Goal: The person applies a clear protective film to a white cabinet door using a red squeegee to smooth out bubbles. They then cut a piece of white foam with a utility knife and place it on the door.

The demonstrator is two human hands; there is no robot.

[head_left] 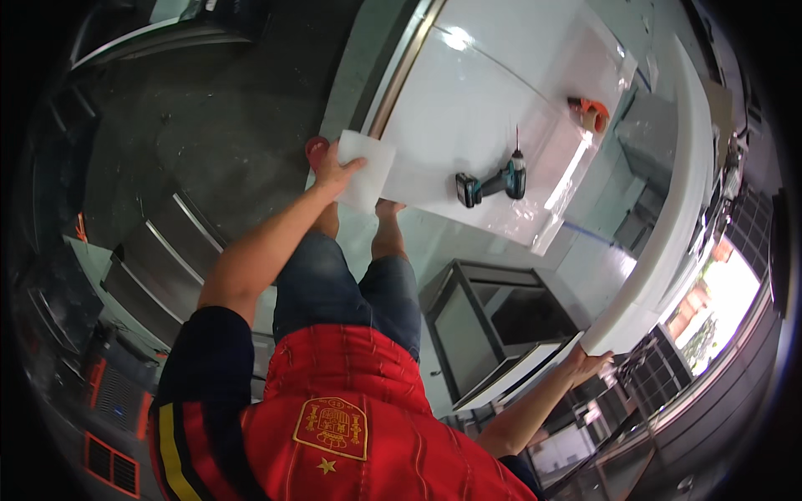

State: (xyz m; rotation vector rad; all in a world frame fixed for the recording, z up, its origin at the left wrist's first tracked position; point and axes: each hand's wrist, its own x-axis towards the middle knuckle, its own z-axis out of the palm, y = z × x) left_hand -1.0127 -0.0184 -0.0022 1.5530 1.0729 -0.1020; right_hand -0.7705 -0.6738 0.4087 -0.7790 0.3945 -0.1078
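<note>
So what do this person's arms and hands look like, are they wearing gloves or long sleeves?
No gloves: both the left hand and the right hand are bare, and so are the forearms. The left arm comes out of a short dark navy sleeve on a red shirt, with a yellow stripe lower down its side. I can see no watch or rings.

White panel (468, 108): smooth, glossy, w/ glare spots. Floor (209, 125): rough, matt concrete. Cordless drill (493, 184): matt plastic body, metal bit.
</note>
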